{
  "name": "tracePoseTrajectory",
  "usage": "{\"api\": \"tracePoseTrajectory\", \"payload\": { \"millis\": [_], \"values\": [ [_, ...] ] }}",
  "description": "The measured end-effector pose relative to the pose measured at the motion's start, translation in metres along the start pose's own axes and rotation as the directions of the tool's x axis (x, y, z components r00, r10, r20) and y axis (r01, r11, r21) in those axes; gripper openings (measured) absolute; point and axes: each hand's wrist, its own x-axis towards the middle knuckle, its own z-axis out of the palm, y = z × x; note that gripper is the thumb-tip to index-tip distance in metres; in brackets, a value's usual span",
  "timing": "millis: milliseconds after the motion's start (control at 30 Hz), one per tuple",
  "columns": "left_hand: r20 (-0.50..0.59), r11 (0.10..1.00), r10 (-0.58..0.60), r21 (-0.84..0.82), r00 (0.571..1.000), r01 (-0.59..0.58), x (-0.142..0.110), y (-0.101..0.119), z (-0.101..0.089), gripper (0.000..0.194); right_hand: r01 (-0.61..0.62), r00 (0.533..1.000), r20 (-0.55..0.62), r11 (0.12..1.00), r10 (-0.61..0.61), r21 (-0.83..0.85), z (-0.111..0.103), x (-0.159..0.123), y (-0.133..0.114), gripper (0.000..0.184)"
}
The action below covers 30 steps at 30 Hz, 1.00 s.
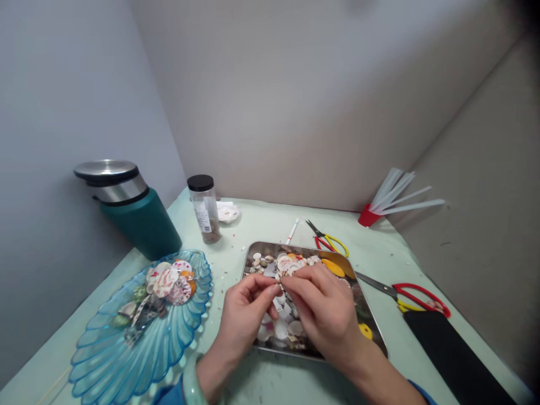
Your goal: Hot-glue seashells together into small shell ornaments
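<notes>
Above a metal tray of seashells, my left hand and my right hand meet fingertip to fingertip. Both are pinched closed at the same spot, and what lies between the fingertips is too small to name. Under and around the hands, the tray holds white and patterned shells, an orange piece and a yellow piece. To the left of my left hand stands a blue scalloped glass dish with more shells in it.
A teal bottle and a clear jar with a black lid stand at the back left. Small scissors lie behind the tray, larger scissors and a black object to its right. A red cup holds translucent sticks.
</notes>
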Motion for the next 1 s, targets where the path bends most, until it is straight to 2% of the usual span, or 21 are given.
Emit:
{"api": "tracePoseTrajectory", "payload": {
  "millis": [367,867,1000],
  "values": [
    [-0.006,1.000,-0.012,-0.024,1.000,0.012,0.0006,0.0003,-0.0011,0.017,0.070,0.997,0.048,0.996,-0.067,-0.049,-0.0003,-0.0015,0.0014,0.018],
    [-0.021,1.000,-0.017,-0.015,1.000,0.016,0.0014,-0.0011,-0.0012,0.015,0.027,1.000,0.010,0.998,-0.026,-0.055,0.0068,-0.0042,0.0004,0.021],
    [-0.013,0.998,-0.031,-0.047,0.999,0.030,0.0011,0.0004,-0.0014,0.016,0.004,1.000,0.020,1.000,-0.004,0.014,0.0049,-0.0047,-0.0005,0.020]
  ]
}}
